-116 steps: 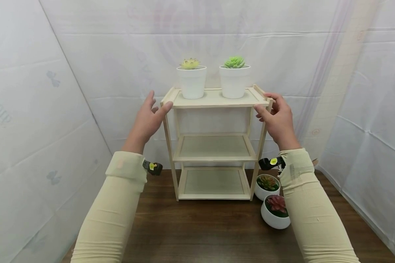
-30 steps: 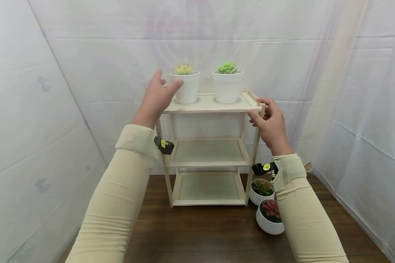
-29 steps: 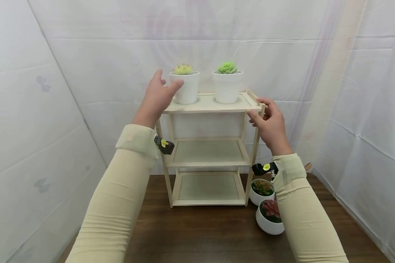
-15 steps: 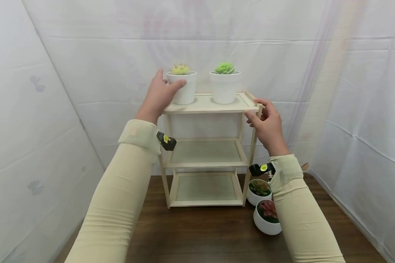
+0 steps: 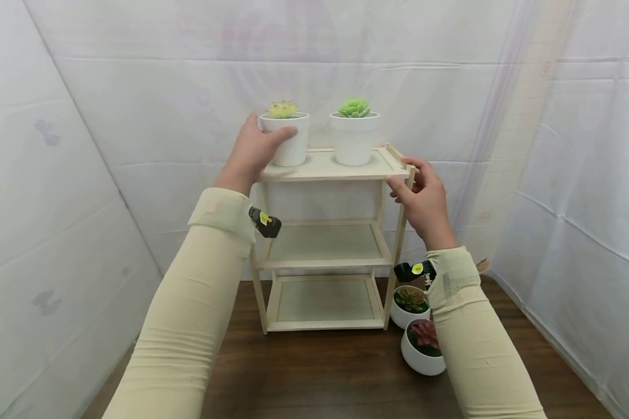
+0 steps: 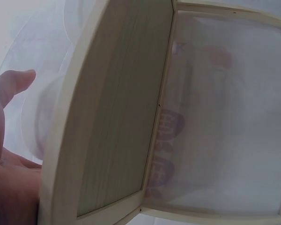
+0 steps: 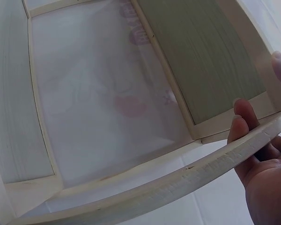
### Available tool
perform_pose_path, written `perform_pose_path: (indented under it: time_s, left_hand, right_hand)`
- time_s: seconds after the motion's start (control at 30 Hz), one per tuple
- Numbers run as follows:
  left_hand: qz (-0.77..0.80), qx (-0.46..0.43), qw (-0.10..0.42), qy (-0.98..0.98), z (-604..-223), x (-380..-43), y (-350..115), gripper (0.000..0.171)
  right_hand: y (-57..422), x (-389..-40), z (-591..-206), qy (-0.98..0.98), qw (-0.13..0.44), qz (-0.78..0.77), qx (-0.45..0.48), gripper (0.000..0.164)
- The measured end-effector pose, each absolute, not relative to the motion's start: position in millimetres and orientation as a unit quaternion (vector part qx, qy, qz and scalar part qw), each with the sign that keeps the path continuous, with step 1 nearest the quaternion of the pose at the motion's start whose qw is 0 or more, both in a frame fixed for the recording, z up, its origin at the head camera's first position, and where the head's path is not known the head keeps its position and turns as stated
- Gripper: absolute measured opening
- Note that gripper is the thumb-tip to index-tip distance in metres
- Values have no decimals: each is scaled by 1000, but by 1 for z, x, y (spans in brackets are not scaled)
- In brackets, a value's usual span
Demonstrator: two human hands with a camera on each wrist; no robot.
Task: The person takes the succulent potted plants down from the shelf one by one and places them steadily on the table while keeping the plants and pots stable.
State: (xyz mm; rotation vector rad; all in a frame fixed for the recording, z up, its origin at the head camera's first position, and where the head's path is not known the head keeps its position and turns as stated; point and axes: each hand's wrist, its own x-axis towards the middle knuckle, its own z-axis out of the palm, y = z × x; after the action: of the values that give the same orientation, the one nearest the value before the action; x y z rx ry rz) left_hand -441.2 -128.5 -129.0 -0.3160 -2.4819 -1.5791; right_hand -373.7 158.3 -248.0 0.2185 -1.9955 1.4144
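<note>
A pale three-tier wooden shelf (image 5: 325,263) stands upright on the table. On its top board are two white pots, one with a yellowish succulent (image 5: 283,109) on the left, one with a green succulent (image 5: 354,108) on the right. My left hand (image 5: 248,152) is around the left side of the left pot (image 5: 293,145), its thumb extended across the front; the other fingers are mostly hidden behind. In the left wrist view, the thumb (image 6: 18,82) looks slightly apart from that pot. My right hand (image 5: 426,198) grips the shelf's top right front corner, fingers (image 7: 243,112) curled round the post.
Two low white bowls, one with a green-orange succulent (image 5: 410,302) and one with a red succulent (image 5: 423,337), stand right of the shelf, partly behind my right sleeve. The brown wooden table (image 5: 309,372) extends in front. White sheeting (image 5: 178,116) hangs behind and at both sides.
My left hand has risen from the shelf's top left corner to the left pot and come closer around it. The right hand stays on the corner. The view has shifted slightly.
</note>
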Motion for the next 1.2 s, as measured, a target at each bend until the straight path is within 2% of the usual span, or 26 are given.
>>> perform_pose_path:
  time_s: [0.3, 0.6, 0.87, 1.2]
  left_hand:
    - [-532, -86, 77, -839, -126, -444, -126, 92]
    - [-563, -85, 61, -820, -127, -448, -125, 87]
    - [-576, -91, 63, -810, -127, -449, -127, 75]
    - [-559, -63, 57, -825, -126, -447, -127, 82]
  right_hand:
    - [157, -375, -250, -760, 340, 545, 97, 56]
    - [156, -374, -251, -758, 345, 544, 100, 57]
    - [154, -375, -251, -760, 342, 543, 99, 58]
    - [153, -377, -252, -762, 344, 539, 100, 58]
